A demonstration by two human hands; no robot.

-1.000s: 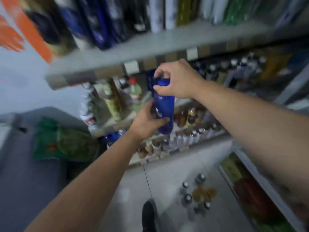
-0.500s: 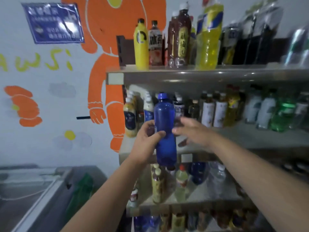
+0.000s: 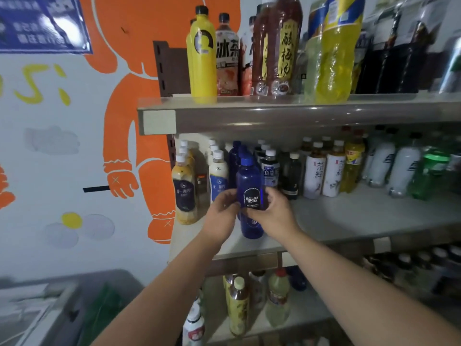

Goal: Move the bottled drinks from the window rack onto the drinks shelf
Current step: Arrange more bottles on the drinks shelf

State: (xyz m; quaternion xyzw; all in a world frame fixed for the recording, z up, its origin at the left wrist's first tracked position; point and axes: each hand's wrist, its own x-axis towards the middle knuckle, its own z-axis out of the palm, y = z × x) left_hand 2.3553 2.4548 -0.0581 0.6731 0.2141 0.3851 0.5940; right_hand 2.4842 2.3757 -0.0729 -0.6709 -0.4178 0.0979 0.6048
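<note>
A blue soda bottle (image 3: 250, 182) was gripped at its label between the left hand (image 3: 222, 208) and the right hand (image 3: 272, 214), held upright by the front edge of the middle shelf (image 3: 354, 222), near its left end. Bare shelf was seen along the front to its right.

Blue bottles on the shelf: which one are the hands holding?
The front blue bottle with the black BOLSA SODA label. The left hand and right hand grip its sides; the other blue bottles stand behind it, untouched.
</note>
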